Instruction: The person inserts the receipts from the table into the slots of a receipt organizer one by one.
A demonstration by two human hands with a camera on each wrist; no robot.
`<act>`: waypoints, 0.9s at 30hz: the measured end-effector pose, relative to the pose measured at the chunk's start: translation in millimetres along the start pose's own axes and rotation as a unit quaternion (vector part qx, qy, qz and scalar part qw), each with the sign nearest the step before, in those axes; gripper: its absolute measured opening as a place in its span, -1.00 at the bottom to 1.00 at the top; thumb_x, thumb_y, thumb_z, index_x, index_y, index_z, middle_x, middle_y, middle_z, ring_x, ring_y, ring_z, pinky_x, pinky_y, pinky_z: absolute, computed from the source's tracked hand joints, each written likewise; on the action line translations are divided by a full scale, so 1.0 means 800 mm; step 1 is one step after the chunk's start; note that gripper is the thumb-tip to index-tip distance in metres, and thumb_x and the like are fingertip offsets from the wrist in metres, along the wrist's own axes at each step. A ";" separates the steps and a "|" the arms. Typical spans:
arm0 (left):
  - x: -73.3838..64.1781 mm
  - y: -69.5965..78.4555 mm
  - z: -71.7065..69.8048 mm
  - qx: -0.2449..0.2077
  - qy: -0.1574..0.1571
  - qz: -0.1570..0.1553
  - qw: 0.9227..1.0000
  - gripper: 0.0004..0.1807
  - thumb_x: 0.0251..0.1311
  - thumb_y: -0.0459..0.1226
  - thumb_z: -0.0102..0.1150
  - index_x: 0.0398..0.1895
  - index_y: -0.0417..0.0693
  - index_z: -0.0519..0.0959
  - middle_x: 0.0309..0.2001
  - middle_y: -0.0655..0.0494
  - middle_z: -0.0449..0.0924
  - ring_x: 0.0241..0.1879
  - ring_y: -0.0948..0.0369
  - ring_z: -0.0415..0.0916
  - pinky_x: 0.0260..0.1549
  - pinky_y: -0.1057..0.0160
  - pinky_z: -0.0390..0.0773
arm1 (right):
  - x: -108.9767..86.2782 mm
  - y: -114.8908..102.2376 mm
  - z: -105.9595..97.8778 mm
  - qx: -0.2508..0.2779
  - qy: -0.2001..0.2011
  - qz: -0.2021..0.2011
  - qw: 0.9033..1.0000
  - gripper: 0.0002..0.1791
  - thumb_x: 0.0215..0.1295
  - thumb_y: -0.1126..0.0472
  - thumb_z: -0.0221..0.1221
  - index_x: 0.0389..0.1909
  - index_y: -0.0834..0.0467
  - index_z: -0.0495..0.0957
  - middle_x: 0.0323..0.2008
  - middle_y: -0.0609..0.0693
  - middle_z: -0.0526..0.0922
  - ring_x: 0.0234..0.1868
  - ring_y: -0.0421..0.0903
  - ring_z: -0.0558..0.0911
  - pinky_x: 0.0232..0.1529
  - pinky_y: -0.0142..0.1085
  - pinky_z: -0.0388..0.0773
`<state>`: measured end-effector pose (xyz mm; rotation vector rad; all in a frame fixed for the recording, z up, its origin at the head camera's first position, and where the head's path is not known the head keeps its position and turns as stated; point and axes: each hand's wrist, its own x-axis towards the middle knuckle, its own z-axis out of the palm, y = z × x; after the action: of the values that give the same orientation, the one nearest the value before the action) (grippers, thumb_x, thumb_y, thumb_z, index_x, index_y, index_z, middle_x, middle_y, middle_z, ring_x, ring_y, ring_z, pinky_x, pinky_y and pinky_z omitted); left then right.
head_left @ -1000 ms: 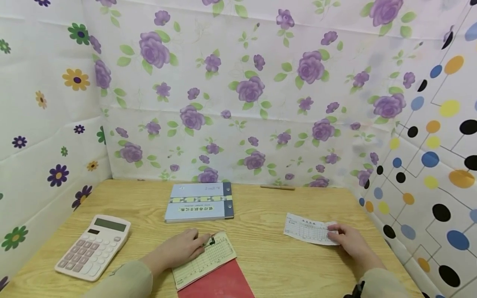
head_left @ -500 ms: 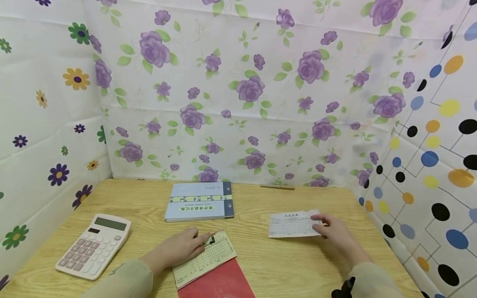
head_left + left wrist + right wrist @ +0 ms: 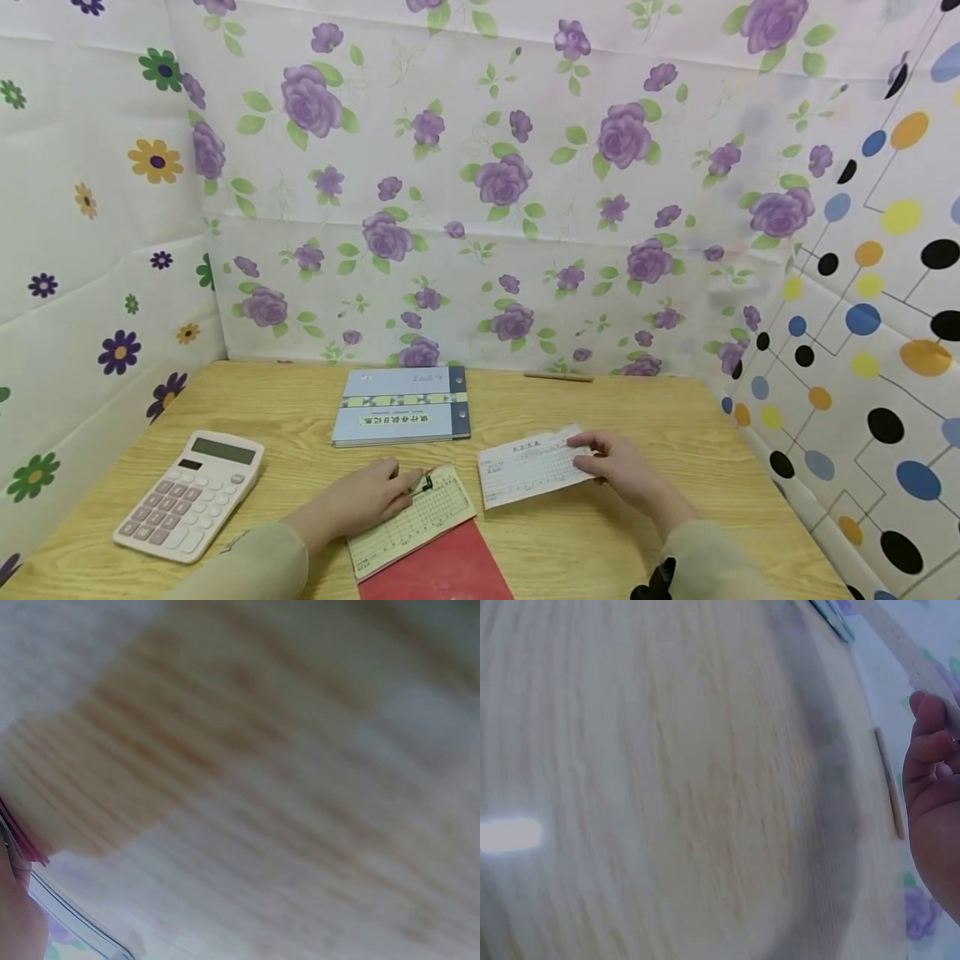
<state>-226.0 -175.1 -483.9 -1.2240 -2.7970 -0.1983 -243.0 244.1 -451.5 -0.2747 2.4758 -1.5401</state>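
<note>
My left hand (image 3: 367,498) lies over the upper edge of a stack of yellowish printed slips (image 3: 412,525). Its thumb and index finger pinch at a small black binder clip (image 3: 427,484) on the stack. A plain red sheet or folder (image 3: 442,567) shows beneath. In the left wrist view, part of the hand (image 3: 22,915) touches thin reddish edges. My right hand (image 3: 618,471) pinches the right end of a white printed slip (image 3: 528,468), just right of the stack. In the right wrist view, the right hand's curled fingers (image 3: 934,742) show at the right edge.
A blue ledger (image 3: 400,408) lies behind the stack. A white and pink calculator (image 3: 189,497) is at the left. The brown pen (image 3: 558,377) lies along the back of the wooden table (image 3: 600,550), before the flowered cloth (image 3: 502,250).
My right hand has carried the white slip leftward across the table, close to the yellowish stack, and the slip has turned. My left hand has stayed in place at the clip.
</note>
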 end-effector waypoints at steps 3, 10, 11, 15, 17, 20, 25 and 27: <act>0.001 0.001 -0.001 -0.001 -0.003 -0.003 1.000 -0.51 0.37 -0.07 -0.04 0.31 0.00 0.35 -0.37 0.22 0.20 -0.47 0.32 0.10 -0.48 0.36 0.23 | 0.000 -0.007 0.015 0.006 -0.038 -0.012 0.999 -0.60 0.23 0.10 0.23 0.06 0.17 0.52 -0.06 0.07 0.52 -0.30 -0.09 0.48 -0.37 -0.25 0.46; 0.000 0.002 -0.004 0.007 -0.008 -0.006 1.000 -0.49 0.37 -0.06 -0.05 0.32 0.00 0.34 -0.37 0.21 0.21 -0.47 0.32 0.11 -0.49 0.36 0.24 | 0.007 -0.019 0.056 -0.005 -0.129 -0.029 0.991 -0.67 0.22 0.15 0.24 0.01 0.12 0.57 -0.05 0.06 0.50 -0.24 -0.10 0.53 -0.25 -0.26 0.50; 0.000 0.003 -0.004 0.008 -0.008 -0.006 1.000 -0.50 0.37 -0.06 -0.04 0.32 0.00 0.35 -0.38 0.21 0.21 -0.47 0.32 0.11 -0.49 0.36 0.25 | 0.009 -0.020 0.062 -0.008 -0.138 -0.033 0.990 -0.68 0.21 0.16 0.24 -0.01 0.11 0.58 -0.04 0.05 0.51 -0.21 -0.10 0.53 -0.21 -0.26 0.50; 0.000 0.003 -0.004 0.011 -0.005 -0.005 1.000 -0.50 0.36 -0.06 -0.04 0.32 0.00 0.35 -0.37 0.21 0.22 -0.47 0.32 0.12 -0.49 0.35 0.25 | 0.016 -0.027 0.086 -0.054 -0.148 -0.051 0.986 -0.70 0.16 0.13 0.28 -0.06 0.00 0.61 -0.06 -0.04 0.54 -0.14 -0.13 0.51 -0.09 -0.27 0.42; 0.000 0.003 -0.004 0.012 -0.004 -0.003 1.000 -0.50 0.36 -0.06 -0.03 0.31 -0.01 0.36 -0.38 0.21 0.22 -0.48 0.32 0.11 -0.49 0.36 0.24 | 0.019 -0.031 0.098 -0.071 -0.153 -0.056 0.984 -0.71 0.14 0.12 0.28 -0.08 -0.04 0.62 -0.08 -0.09 0.55 -0.12 -0.14 0.49 -0.06 -0.24 0.39; 0.001 0.002 -0.003 0.014 -0.001 0.002 1.000 -0.50 0.36 -0.06 -0.03 0.31 -0.02 0.36 -0.38 0.21 0.23 -0.48 0.32 0.11 -0.50 0.37 0.23 | 0.021 -0.038 0.114 -0.100 -0.160 -0.059 0.980 -0.74 0.12 0.11 0.29 -0.12 -0.10 0.64 -0.10 -0.17 0.56 -0.11 -0.16 0.46 -0.04 -0.23 0.36; 0.001 0.000 -0.002 0.017 0.005 0.011 1.000 -0.50 0.35 -0.07 -0.01 0.30 -0.02 0.37 -0.38 0.20 0.25 -0.50 0.33 0.10 -0.52 0.37 0.22 | 0.023 -0.051 0.141 -0.116 -0.174 -0.062 0.976 -0.73 0.09 0.10 0.30 -0.14 -0.15 0.64 -0.13 -0.25 0.56 -0.16 -0.18 0.45 -0.10 -0.26 0.37; 0.002 -0.001 -0.001 0.018 0.007 0.014 1.000 -0.50 0.35 -0.07 -0.02 0.30 -0.02 0.37 -0.38 0.20 0.25 -0.50 0.33 0.11 -0.52 0.37 0.22 | 0.023 -0.055 0.150 -0.122 -0.176 -0.068 0.974 -0.72 0.09 0.10 0.30 -0.13 -0.16 0.63 -0.13 -0.27 0.56 -0.17 -0.21 0.46 -0.10 -0.28 0.38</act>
<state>-227.3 -174.7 -483.1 -1.2474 -2.7570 -0.1525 -225.8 116.6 -465.2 -0.7060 2.3918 -1.1082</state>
